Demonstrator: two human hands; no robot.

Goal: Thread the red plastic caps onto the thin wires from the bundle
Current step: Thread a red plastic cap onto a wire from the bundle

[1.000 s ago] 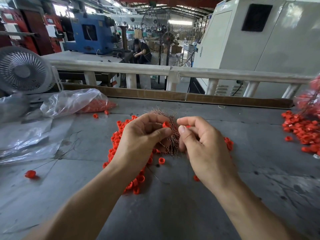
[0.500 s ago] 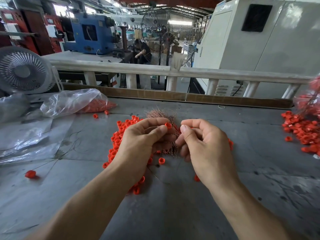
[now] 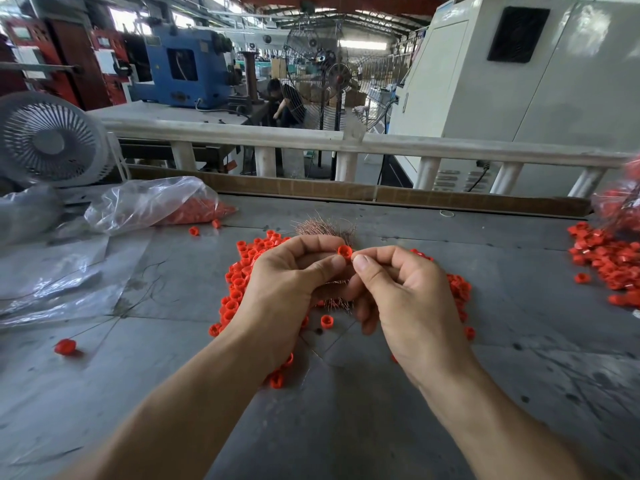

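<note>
Cap (image 3: 344, 251) pinched in my left hand (image 3: 289, 284), touching right hand (image 3: 405, 292) fingertips pinching, I guess, a wire I can't see.

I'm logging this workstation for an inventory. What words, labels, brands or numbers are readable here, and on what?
None can be read.
White sheets on the red machine: too blurred to read.
Plate on the blue machine: too small to read.
Red caps and plastic bag: no print visible.

Middle of the wire bundle (image 3: 323, 227) behind both hands, any wire in the right hand (image 3: 408, 299) too thin to discern
</note>
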